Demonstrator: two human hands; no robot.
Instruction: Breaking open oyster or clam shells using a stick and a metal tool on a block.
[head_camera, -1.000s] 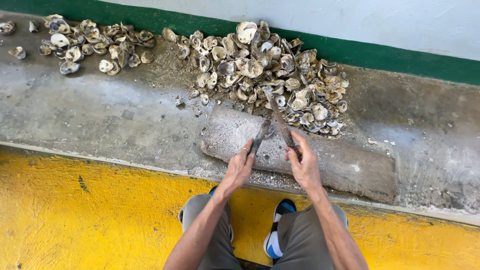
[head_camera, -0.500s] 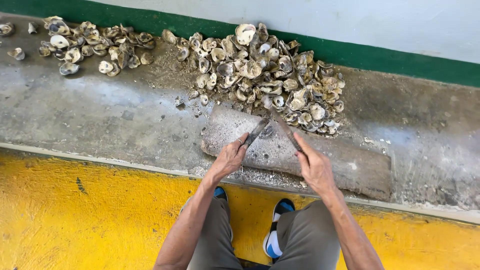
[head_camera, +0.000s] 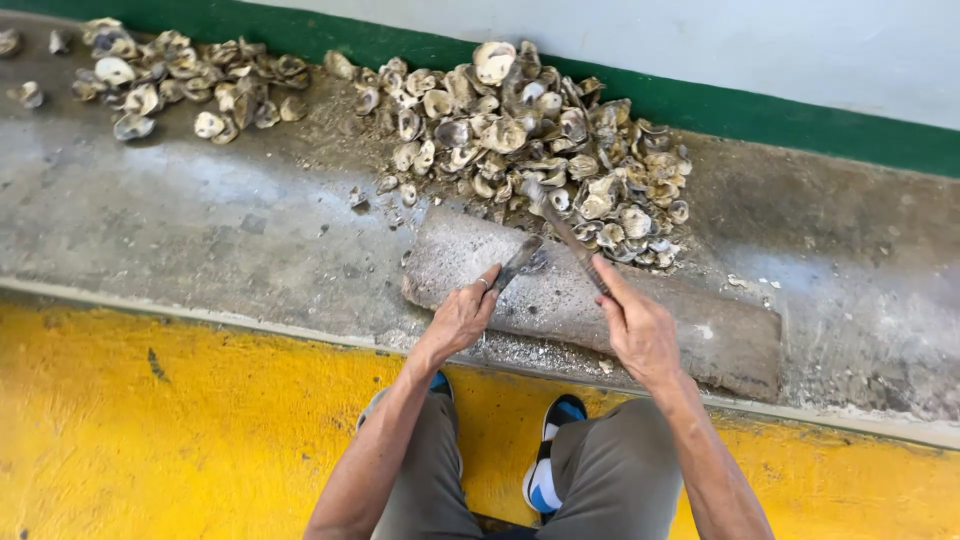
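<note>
We see the scene in bright, even daylight with soft, short shadows. A pale sheen glares off the wet concrete ledge (head_camera: 200, 210), and the yellow floor (head_camera: 150, 440) looks strongly saturated. The shell pile (head_camera: 520, 130) is sharp; the metal tool (head_camera: 565, 235) is slightly motion-blurred. Straight edges bow a little toward the frame's corners.
</note>
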